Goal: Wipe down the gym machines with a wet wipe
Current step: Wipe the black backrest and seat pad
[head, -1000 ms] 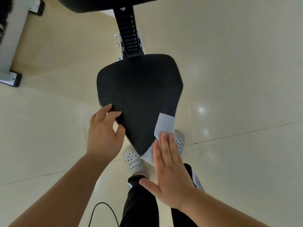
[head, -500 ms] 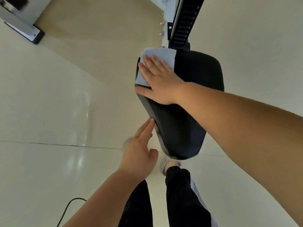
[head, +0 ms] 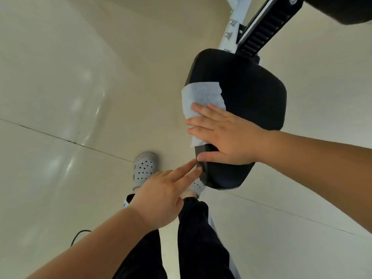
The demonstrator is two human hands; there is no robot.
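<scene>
Right hand (head: 227,137): flat, fingers straight and slightly spread, palm down on the black seat pad (head: 251,93). Grasping nothing; it presses the wet wipe (head: 201,97) against the pad.

Wet wipe: white, spread open, partly under the right fingertips. The rest lies beyond them, draped over the pad's rounded edge. A lower corner hangs off the pad just under the right hand's fingers.

Left hand (head: 161,198): released, not gripping. Two fingers are stretched out, tips touching the side rim of the pad just below the right thumb. How the remaining fingers lie cannot be told.

Seat pad: textured black, narrow end nearest the left hand, wide end beyond the right hand.

Beyond the right hand, the pad meets a black toothed rail (head: 261,31), beside a white bolted frame (head: 231,27). Farther out past the rail is the edge of a second dark pad (head: 342,9).

Below the hands is a glossy pale tiled floor (head: 60,97) with thin joint lines. A perforated white shoe (head: 145,168) sits just beyond the left hand, and dark trousers (head: 197,238) show between the forearms. A black cable (head: 78,236) loops out beside the left forearm.
</scene>
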